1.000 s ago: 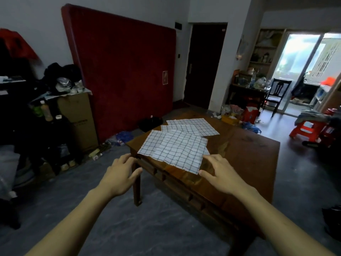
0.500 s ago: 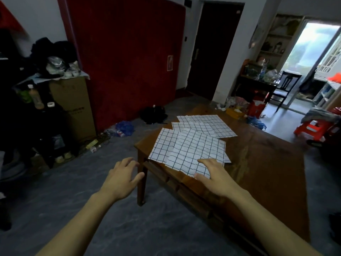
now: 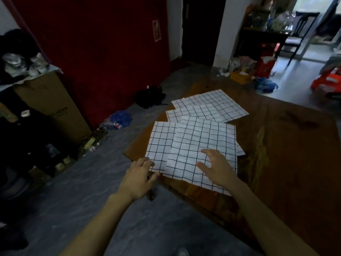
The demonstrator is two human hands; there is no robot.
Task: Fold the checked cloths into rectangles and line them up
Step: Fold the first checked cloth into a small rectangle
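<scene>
Several white cloths with a black check lie flat and overlapping on the near left part of a brown wooden table [image 3: 287, 148]. The nearest cloth [image 3: 199, 143] lies on top, over another checked cloth [image 3: 159, 143] that sticks out to its left. Two more unfolded cloths [image 3: 208, 106] lie behind them. My right hand [image 3: 217, 168] is spread over the near part of the top cloth, fingers straight. My left hand [image 3: 139, 177] reaches the near left corner of the lower cloth at the table's edge, fingers loosely spread and holding nothing.
A red mattress [image 3: 96, 52] leans on the wall at the left, with a cardboard box [image 3: 49, 106] and clutter beside it. Bags lie on the grey floor [image 3: 114, 209]. A dark chair [image 3: 302, 28] and a red toy car [image 3: 328, 80] stand at the back right.
I have stepped closer and the view has tilted down. Both hands moved forward: the right one onto the top cloth, the left one up to the cloth's near left corner.
</scene>
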